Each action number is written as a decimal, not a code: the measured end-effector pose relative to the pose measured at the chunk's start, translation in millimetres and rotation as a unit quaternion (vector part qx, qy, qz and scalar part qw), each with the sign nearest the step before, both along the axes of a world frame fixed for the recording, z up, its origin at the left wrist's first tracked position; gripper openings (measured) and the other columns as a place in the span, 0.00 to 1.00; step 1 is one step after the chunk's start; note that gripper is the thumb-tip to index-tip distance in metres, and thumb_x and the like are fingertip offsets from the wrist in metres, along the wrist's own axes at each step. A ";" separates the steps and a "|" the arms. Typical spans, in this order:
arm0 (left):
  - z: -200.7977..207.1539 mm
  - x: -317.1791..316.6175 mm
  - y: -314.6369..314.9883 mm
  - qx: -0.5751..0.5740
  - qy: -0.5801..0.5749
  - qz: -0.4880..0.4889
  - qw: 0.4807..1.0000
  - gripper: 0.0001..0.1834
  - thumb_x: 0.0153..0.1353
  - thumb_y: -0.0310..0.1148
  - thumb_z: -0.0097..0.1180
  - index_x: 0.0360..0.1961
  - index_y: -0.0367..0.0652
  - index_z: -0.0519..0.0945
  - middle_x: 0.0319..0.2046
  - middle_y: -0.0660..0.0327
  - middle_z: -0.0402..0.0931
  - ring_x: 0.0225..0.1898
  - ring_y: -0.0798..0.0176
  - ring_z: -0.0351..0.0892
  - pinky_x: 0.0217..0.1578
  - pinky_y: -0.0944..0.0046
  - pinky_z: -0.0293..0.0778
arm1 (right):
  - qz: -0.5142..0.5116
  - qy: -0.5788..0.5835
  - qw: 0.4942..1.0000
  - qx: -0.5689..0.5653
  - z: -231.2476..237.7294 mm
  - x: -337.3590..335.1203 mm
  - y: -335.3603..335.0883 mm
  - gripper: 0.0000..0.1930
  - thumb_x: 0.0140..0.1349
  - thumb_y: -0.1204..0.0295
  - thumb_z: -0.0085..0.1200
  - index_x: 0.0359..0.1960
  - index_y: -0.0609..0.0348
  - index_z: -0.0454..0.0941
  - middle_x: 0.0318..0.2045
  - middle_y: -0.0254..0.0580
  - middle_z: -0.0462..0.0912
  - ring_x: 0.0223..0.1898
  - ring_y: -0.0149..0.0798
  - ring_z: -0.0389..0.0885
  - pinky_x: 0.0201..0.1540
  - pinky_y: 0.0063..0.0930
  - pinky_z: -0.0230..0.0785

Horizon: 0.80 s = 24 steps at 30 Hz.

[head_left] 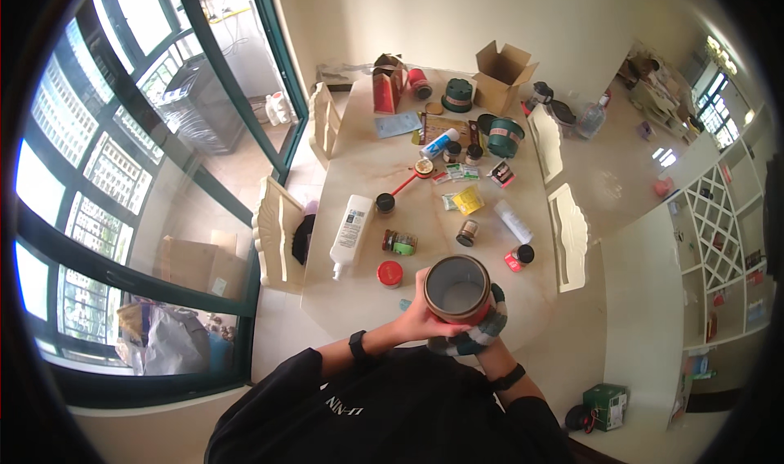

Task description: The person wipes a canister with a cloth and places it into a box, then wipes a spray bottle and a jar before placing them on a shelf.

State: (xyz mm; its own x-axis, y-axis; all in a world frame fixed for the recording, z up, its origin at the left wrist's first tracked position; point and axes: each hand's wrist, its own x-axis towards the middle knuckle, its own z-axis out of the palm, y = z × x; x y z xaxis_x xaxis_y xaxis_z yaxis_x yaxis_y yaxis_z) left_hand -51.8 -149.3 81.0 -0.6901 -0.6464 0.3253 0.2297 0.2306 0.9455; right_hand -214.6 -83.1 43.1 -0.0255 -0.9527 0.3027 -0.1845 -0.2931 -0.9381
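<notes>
Presently, left hand grips one red canister; one checked cloth mostly hides right hand, grip unclear; four chairs.

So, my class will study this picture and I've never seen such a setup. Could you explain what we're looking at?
There is no machine here: these are a person's two bare hands. The single picture comes from a wide fisheye camera on their head, looking down, so straight edges bend near the rim. The left hand holds an open red container, its grey inside showing. A checked cloth lies against it at the right hand, which is mostly hidden. On the table lie a white bottle and a yellow packet, among jars and boxes.
</notes>
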 end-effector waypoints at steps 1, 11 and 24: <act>-8.0 -3.6 -1.6 0.050 -0.047 -0.029 0.997 0.59 0.40 0.40 0.76 0.63 0.36 0.44 0.59 0.50 0.53 0.65 0.56 0.53 0.63 0.55 0.52 | 0.004 -0.002 1.000 0.000 -0.8 -2.2 1.2 0.12 0.51 0.74 0.59 0.38 0.59 0.74 0.38 0.37 0.77 0.40 0.32 0.76 0.41 0.29 0.70; 32.9 -2.7 -7.3 -0.013 0.053 0.044 0.998 0.59 0.42 0.36 0.75 0.65 0.38 0.42 0.60 0.53 0.54 0.64 0.61 0.53 0.63 0.58 0.53 | 0.078 -0.022 0.997 0.011 -26.6 -5.1 41.2 0.13 0.51 0.74 0.59 0.39 0.59 0.73 0.39 0.38 0.77 0.40 0.33 0.76 0.41 0.29 0.70; 9.1 -9.8 12.6 -0.051 0.038 -0.014 0.998 0.57 0.42 0.37 0.74 0.64 0.37 0.45 0.59 0.51 0.51 0.65 0.58 0.50 0.63 0.59 0.51 | 0.158 -0.046 0.986 -0.030 -65.0 -24.8 31.6 0.14 0.51 0.73 0.59 0.39 0.59 0.73 0.39 0.38 0.77 0.40 0.33 0.76 0.42 0.29 0.70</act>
